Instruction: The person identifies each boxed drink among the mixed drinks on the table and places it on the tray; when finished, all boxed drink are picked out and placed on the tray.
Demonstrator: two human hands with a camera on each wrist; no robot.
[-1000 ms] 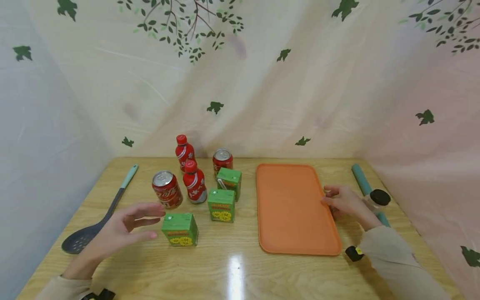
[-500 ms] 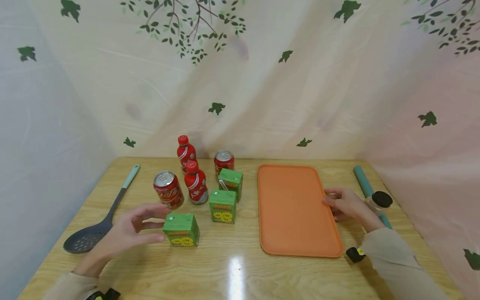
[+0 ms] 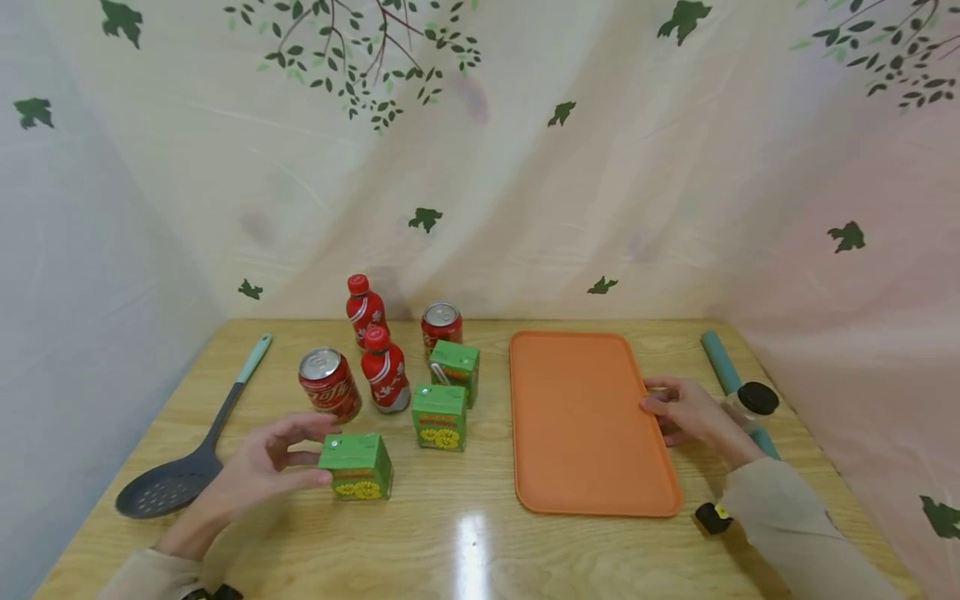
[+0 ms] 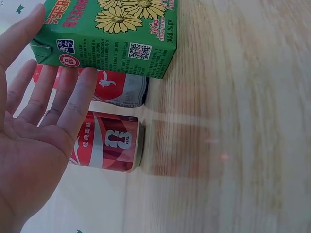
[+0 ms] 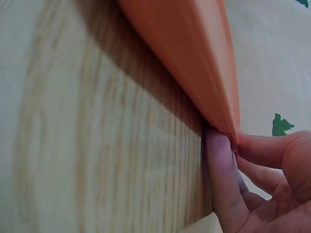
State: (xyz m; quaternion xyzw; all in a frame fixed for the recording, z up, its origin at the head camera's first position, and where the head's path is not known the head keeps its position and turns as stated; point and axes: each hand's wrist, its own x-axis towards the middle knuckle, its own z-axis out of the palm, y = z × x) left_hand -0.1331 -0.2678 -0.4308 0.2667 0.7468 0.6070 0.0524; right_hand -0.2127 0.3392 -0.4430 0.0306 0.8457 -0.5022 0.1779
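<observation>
My left hand (image 3: 262,462) is at the left side of a green drink carton (image 3: 356,467) with yellow flowers. Its fingers stretch out, and the thumb lies near the carton's front left edge. In the left wrist view the thumb and fingertips reach that carton (image 4: 112,43); whether they touch it I cannot tell. My right hand (image 3: 690,412) pinches the right edge of an orange tray (image 3: 592,425), with the thumb on the rim. The right wrist view shows fingers (image 5: 221,160) under the tray's edge (image 5: 194,53).
Two more green cartons (image 3: 439,417), two red bottles (image 3: 386,371) and two red cans (image 3: 330,387) stand behind the near carton. A slotted turner (image 3: 172,483) lies far left. At right, a black-lidded jar (image 3: 757,398) is beside a teal rod (image 3: 722,362).
My left hand has moved right, up to the near green carton. The right hand keeps its hold on the tray's edge. The head view has shifted slightly.
</observation>
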